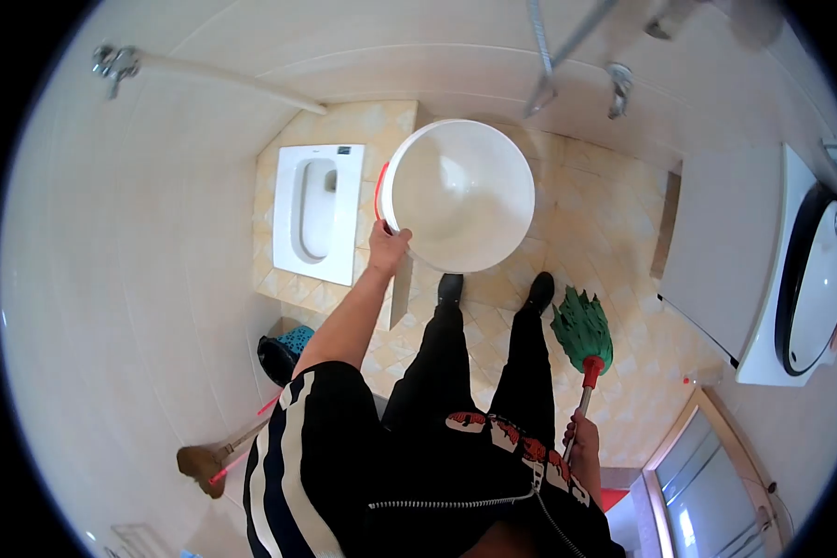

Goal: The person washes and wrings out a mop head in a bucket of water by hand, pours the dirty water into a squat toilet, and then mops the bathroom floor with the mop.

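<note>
A large white bucket [474,200] is held out in front of me, its open top facing up toward the camera. My left hand [388,247] grips its near-left rim, close to a red handle [379,191] on the bucket's side. Inside, the bucket looks pale, and I cannot tell whether it holds water. Down at my right side, my right hand [581,439] is closed around the metal pole of a mop [583,335]. The mop has a red collar and a green strip head, which points forward near my right shoe.
A white squat toilet [317,214] is set in a raised tiled step at left. Behind it stand a blue-and-black waste bin [286,352] and a broom [203,470]. A washbasin [817,279] with a black rim is at right, near a door [716,488]. Taps and a shower hose line the far wall.
</note>
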`<state>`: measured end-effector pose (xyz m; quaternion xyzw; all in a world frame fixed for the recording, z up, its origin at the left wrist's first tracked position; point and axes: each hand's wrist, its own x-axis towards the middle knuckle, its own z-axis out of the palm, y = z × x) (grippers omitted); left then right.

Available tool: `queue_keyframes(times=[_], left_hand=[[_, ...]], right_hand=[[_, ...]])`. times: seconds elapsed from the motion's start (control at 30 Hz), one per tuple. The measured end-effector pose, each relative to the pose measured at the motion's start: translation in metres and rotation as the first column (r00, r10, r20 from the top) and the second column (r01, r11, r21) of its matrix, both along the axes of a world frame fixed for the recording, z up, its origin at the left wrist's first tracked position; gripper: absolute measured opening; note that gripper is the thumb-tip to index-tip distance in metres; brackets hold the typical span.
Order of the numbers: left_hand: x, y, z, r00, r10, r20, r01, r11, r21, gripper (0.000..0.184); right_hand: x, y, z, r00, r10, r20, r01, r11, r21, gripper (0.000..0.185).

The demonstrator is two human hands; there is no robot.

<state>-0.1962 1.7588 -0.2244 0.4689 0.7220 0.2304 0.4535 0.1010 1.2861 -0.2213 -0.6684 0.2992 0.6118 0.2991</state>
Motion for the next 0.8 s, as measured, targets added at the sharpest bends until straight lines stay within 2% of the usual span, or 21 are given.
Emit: queue_keyframes(times=[0.03, 0.07, 0.1, 0.17, 0.23, 0.33, 0.43, 0.47, 0.57, 0.6, 0.7, 0.73, 0.8], left_hand=[[-0.013, 0.002, 0.022, 0.999, 0.031, 0.024, -0.031, 1.000, 0.003, 0.037], [-0.033, 0.006, 0.036, 0.995, 0.021, -0.101, -0.019, 1.000, 0.019, 0.037], [-0.034, 0.005, 0.069, 0.998, 0.028, -0.057, -0.024, 0.998, 0.064, 0.040], [-0.057, 0.000, 0.117, 0.988, 0.067, -0.138, -0.059, 0.996, 0.061, 0.045], [-0.079, -0.010, 0.152, 0.982, 0.141, -0.123, -0.138, 0.990, 0.035, 0.050], [-0.131, -0.034, 0.167, 0.976, 0.171, -0.132, -0.181, 0.981, -0.067, 0.049], [-0.156, -0.064, 0.198, 0.994, 0.112, -0.018, -0.113, 0.990, -0.081, 0.048], [-0.143, -0.103, 0.214, 0.985, 0.151, -0.081, -0.153, 0.988, -0.016, 0.046], [-0.154, -0.121, 0.220, 0.921, 0.242, -0.304, -0.251, 0.968, 0.008, 0.041], [-0.155, -0.126, 0.224, 0.924, 0.247, -0.293, -0.248, 0.968, 0.034, 0.042], [-0.201, -0.115, 0.203, 0.859, 0.243, -0.451, -0.297, 0.953, -0.052, 0.049], [-0.199, -0.116, 0.210, 0.840, 0.225, -0.494, -0.303, 0.949, -0.084, 0.055], [-0.215, -0.115, 0.202, 0.843, 0.256, -0.473, -0.329, 0.941, -0.077, 0.056]], right_hand=[[0.000, 0.000, 0.005, 1.000, 0.023, 0.002, -0.023, 1.000, 0.010, 0.032], [0.000, 0.002, 0.011, 1.000, 0.022, 0.012, -0.022, 1.000, 0.001, 0.032], [0.004, 0.002, 0.012, 0.999, 0.032, 0.001, -0.032, 0.999, 0.012, 0.031], [0.006, 0.000, 0.016, 0.998, 0.060, -0.017, -0.059, 0.998, 0.039, 0.031], [0.006, 0.002, 0.022, 0.996, 0.089, -0.007, -0.088, 0.994, 0.062, 0.029], [0.016, -0.010, 0.012, 0.995, 0.098, -0.035, -0.096, 0.994, 0.055, 0.028], [0.019, -0.012, 0.016, 0.990, 0.137, -0.036, -0.134, 0.989, 0.065, 0.029], [0.040, -0.027, -0.014, 0.981, 0.180, -0.072, -0.171, 0.978, 0.123, 0.029], [0.051, -0.036, -0.031, 0.974, 0.201, -0.104, -0.185, 0.971, 0.149, 0.029], [0.054, -0.039, -0.034, 0.973, 0.206, -0.107, -0.187, 0.968, 0.166, 0.030], [0.059, -0.045, -0.037, 0.967, 0.226, -0.121, -0.202, 0.962, 0.183, 0.030], [0.061, -0.045, -0.035, 0.965, 0.234, -0.120, -0.210, 0.960, 0.184, 0.030], [0.063, -0.043, -0.033, 0.964, 0.242, -0.111, -0.220, 0.959, 0.179, 0.030]])
